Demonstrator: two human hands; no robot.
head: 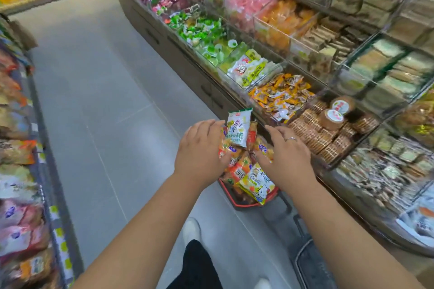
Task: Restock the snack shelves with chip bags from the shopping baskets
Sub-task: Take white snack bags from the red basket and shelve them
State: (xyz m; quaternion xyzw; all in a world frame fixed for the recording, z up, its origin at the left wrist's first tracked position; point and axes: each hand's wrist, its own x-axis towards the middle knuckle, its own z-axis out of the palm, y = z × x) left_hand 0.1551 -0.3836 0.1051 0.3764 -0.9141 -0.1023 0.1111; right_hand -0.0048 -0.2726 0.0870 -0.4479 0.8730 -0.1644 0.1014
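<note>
Over a red shopping basket (pixel 249 205) on the floor, my two hands clasp a bunch of small chip bags between them. My left hand (pixel 201 149) grips the bunch from the left, and a white and green bag (pixel 238 128) sticks up beside its fingers. My right hand (pixel 289 155), with a ring on it, presses fairly straight fingers against orange bags (pixel 263 148) from the right. Below the hands, more orange bags (pixel 237 170) and a yellow-green bag (pixel 257 183) lie in the basket.
A low shelf of chip bags (pixel 21 218) runs along the left of the aisle. Clear bins of wrapped snacks (pixel 281 94) and biscuits (pixel 328 134) line the right. A dark basket (pixel 312 263) stands near my feet. Grey floor (pixel 94 101) stretches ahead.
</note>
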